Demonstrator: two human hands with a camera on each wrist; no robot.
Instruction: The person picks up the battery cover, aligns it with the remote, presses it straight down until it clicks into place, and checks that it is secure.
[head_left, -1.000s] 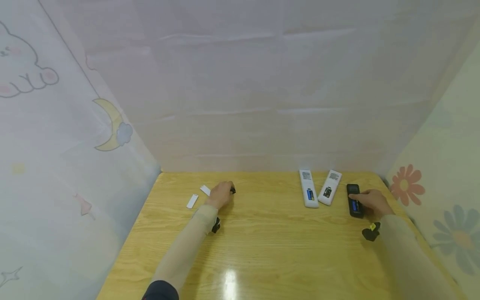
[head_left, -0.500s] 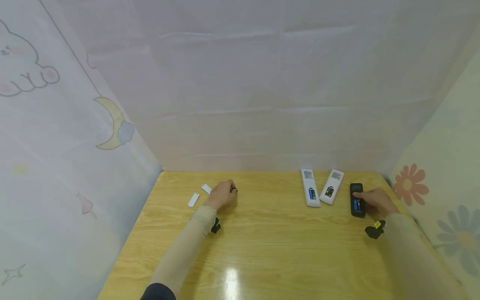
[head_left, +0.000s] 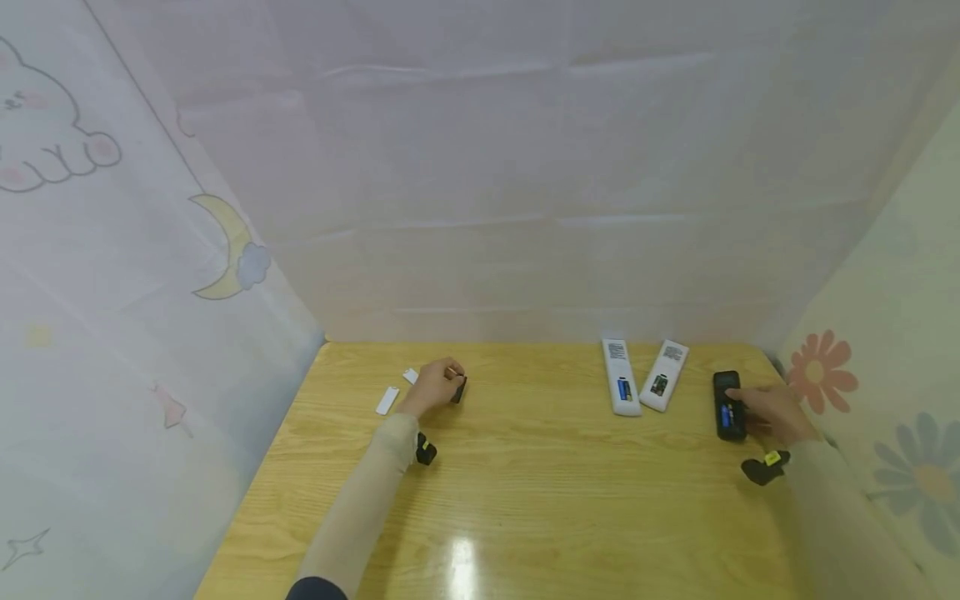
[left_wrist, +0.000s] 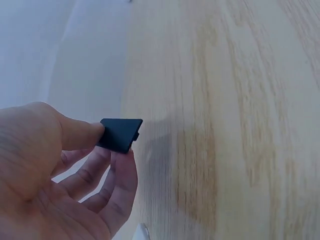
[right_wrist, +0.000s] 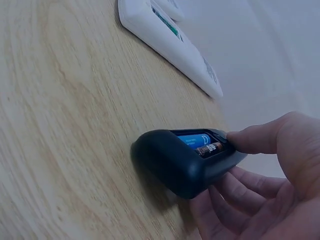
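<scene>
My left hand [head_left: 433,387] pinches a black battery cover [left_wrist: 120,134] between thumb and fingers. A small tab juts from its edge in the left wrist view, and it shows at the fingertips in the head view. On the right of the table, my right hand [head_left: 776,414] grips a black remote control [right_wrist: 172,162], thumb on its back and fingers under its side. The remote's battery bay is uncovered, with a blue battery [right_wrist: 194,140] and a dark, copper-ended battery [right_wrist: 209,149] inside.
Two white remote controls [head_left: 616,367] [head_left: 671,358] lie with their battery bays uncovered, left of the black one. Two white battery covers [head_left: 387,401] [head_left: 409,376] lie near my left hand. The wooden table [head_left: 525,483] ends at a cloth-covered wall [head_left: 495,275].
My right hand has moved rightward with the black remote control. My left hand has shifted slightly left and turned, bringing more of the black cover into sight.
</scene>
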